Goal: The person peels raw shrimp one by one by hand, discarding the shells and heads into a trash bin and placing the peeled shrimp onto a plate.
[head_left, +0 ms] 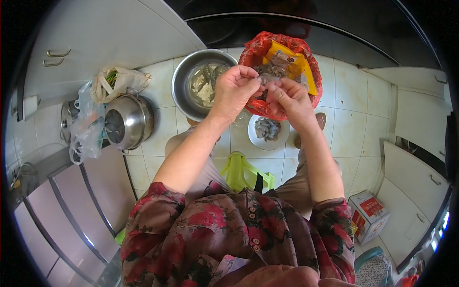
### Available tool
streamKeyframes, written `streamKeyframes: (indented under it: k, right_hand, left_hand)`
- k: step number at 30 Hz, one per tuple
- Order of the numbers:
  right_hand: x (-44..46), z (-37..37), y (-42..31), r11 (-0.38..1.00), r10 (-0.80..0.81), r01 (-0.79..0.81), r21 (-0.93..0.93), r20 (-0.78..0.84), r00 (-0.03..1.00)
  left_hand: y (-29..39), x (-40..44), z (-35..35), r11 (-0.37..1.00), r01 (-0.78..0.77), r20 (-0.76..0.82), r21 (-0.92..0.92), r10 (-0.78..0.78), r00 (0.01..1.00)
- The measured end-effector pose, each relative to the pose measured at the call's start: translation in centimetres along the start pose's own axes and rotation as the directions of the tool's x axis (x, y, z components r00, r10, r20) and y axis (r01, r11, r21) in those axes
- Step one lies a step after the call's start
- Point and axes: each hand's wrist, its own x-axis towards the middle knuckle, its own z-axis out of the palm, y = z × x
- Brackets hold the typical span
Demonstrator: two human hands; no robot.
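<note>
My left hand (235, 93) and my right hand (290, 97) meet above a bin lined with a red plastic bag (314, 51). Both pinch a small greyish shrimp (267, 80) between their fingertips; the fingers partly hide it. Inside the red bag lie shrimp shells and heads (278, 70) beside a yellow packet (304, 71). To the left is a metal basin (179, 93), with dark unpeeled shrimp (209, 76) in shallow liquid. Below my hands, a white bowl (256, 139) on the floor contains several peeled grey shrimp (267, 129).
A green plastic stool (235, 167) shows between my legs. At left are a metal pot (126, 122), a clear plastic bag (87, 136) and a cloth bag (129, 81) with greens. A cardboard box (369, 216) stands at right by white cabinets (409, 184).
</note>
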Motion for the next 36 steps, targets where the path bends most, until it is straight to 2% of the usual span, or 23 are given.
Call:
streamKeyframes:
  k: [2,3,5,7,9,11,12,15,18,22,24,25,26,27,29,31,36]
  right_hand:
    - [-0.1,0.4,0.2,1.0,0.003,-0.002,-0.022,0.068,0.998]
    - [0.0,0.3,0.4,0.999,-0.014,0.017,-0.033,0.082,0.997]
    - [0.0,0.2,0.3,0.995,-0.043,0.048,-0.091,0.061,0.997]
    - [0.0,0.2,0.4,0.986,-0.072,0.077,-0.15,0.042,0.997]
    - [0.2,0.2,0.7,0.949,-0.198,0.202,-0.243,0.04,0.979]
    - [0.0,0.1,0.5,0.954,-0.158,0.163,-0.252,0.04,0.987]
    - [0.0,0.1,0.4,0.957,-0.118,0.125,-0.261,0.039,0.992]
    - [0.0,0.2,0.8,0.964,-0.128,0.13,-0.232,0.023,0.992]
    - [0.1,-0.1,1.1,0.951,-0.153,0.151,-0.268,0.015,0.988]
    - [0.1,-0.2,1.2,0.942,-0.165,0.159,-0.295,0.005,0.986]
    - [0.2,-0.2,1.1,0.965,-0.128,0.123,-0.23,-0.007,0.992]
    - [0.2,-0.1,0.9,0.965,-0.128,0.123,-0.23,-0.006,0.992]
    - [0.1,-0.1,0.7,0.979,-0.088,0.086,-0.186,0.001,0.996]
    - [0.0,-0.1,0.6,0.989,-0.047,0.048,-0.142,0.008,0.999]
    - [-0.1,0.0,0.4,0.991,-0.036,0.037,-0.127,0.011,0.999]
    - [-0.1,0.1,0.2,0.993,-0.026,0.028,-0.114,0.014,1.0]
    - [0.0,-0.1,0.1,0.993,0.067,-0.073,0.09,0.06,0.996]
  left_hand:
    - [-0.4,0.0,-0.1,0.959,-0.093,0.03,0.269,0.089,0.996]
    - [-0.4,-0.1,0.1,0.959,-0.093,0.03,0.269,0.088,0.996]
    - [-0.4,-0.4,0.4,0.825,-0.253,0.159,0.505,0.199,0.967]
    - [0.0,-0.7,0.6,0.779,-0.259,0.182,0.571,0.188,0.965]
    - [0.0,-0.7,0.5,0.727,-0.267,0.203,0.632,0.176,0.963]
    - [-0.5,-0.8,0.6,0.671,-0.354,0.268,0.652,0.232,0.935]
    - [-0.3,-0.9,0.7,0.671,-0.353,0.268,0.652,0.232,0.935]
    - [-0.1,-1.2,1.0,0.636,-0.383,0.279,0.67,0.262,0.924]
    - [-0.4,-1.2,1.2,0.657,-0.4,0.288,0.639,0.278,0.916]
    - [-0.9,-1.1,1.1,0.755,-0.348,0.287,0.556,0.218,0.933]
    - [-0.8,-0.9,1.0,0.797,-0.33,0.285,0.506,0.207,0.936]
    - [-0.4,-0.9,0.9,0.909,-0.136,0.259,0.394,0.033,0.965]
    - [0.0,-0.9,0.9,0.96,0.075,0.258,0.268,-0.146,0.955]
    - [0.2,-1.0,0.9,0.96,0.076,0.257,0.268,-0.147,0.955]
    - [0.4,-1.0,0.9,0.972,0.189,0.239,0.138,-0.218,0.946]
    - [0.3,-0.8,0.5,0.97,0.23,0.261,0.08,-0.243,0.934]
    - [0.8,-0.8,0.2,0.932,0.352,0.284,-0.088,-0.315,0.906]
